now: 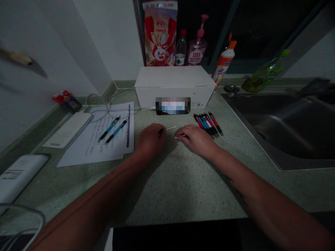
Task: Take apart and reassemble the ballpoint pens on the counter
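My left hand is closed around a dark item, with a thin white stick reaching from its fingertips to the right. What the dark item is I cannot make out. Just to the right, my right hand is pinched low over the counter, with a small pale piece at its fingertips. Several pens in red, black, blue and white lie behind my right hand. Two blue and black pens rest on printed paper, left of my left hand.
A white box stands behind the hands, with a phone leaning on its front. At the right is a metal sink. Power banks and white cables lie at the left. Bottles stand along the back.
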A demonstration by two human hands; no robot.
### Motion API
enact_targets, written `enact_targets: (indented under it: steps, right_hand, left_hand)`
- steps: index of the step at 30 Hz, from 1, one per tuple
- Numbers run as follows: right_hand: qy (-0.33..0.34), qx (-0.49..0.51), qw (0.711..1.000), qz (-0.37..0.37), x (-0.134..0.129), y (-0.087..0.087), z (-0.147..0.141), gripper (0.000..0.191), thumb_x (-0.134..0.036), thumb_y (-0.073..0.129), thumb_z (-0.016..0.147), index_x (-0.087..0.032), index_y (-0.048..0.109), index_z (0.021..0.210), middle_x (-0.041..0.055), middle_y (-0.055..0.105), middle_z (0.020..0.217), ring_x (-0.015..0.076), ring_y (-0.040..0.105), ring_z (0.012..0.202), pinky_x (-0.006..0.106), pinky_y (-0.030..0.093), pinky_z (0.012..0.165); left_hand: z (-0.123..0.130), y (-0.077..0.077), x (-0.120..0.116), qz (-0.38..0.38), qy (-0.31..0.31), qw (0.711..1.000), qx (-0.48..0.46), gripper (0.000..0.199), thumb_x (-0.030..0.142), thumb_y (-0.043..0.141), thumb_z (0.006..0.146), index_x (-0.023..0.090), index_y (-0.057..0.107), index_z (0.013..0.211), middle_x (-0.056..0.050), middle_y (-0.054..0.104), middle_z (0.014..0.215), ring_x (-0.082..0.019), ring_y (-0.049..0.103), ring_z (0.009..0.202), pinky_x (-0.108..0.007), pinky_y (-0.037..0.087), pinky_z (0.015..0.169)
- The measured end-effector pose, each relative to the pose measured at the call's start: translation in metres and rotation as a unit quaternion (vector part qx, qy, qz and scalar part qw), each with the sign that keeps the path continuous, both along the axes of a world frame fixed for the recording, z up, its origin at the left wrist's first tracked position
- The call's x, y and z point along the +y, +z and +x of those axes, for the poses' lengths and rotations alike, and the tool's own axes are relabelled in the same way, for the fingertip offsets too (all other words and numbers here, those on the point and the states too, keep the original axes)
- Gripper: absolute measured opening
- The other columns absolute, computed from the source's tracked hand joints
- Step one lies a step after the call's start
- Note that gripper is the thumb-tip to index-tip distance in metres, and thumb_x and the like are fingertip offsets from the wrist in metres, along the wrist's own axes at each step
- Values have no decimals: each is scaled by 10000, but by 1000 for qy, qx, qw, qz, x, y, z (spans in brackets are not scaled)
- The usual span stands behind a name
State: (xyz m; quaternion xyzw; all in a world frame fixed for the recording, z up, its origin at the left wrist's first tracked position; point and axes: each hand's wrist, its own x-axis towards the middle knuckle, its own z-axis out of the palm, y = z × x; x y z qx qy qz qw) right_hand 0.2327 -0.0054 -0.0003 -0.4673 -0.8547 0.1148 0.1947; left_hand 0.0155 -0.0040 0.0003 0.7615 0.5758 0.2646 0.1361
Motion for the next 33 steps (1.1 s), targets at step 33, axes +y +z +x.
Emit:
enact_targets:
  steps: [33]
  right_hand:
    - [-47, -3, 997, 63, -5, 14, 6, 152, -191, 601, 996, -228, 746, 971, 75, 696, 992, 263, 634, 993, 400, 494, 879]
  left_hand:
    - [-3, -11, 3, 33, -103, 994, -15, 214, 219, 646, 929, 275, 763, 1100, -71, 774, 1035, -266, 695, 987, -460, 529, 932]
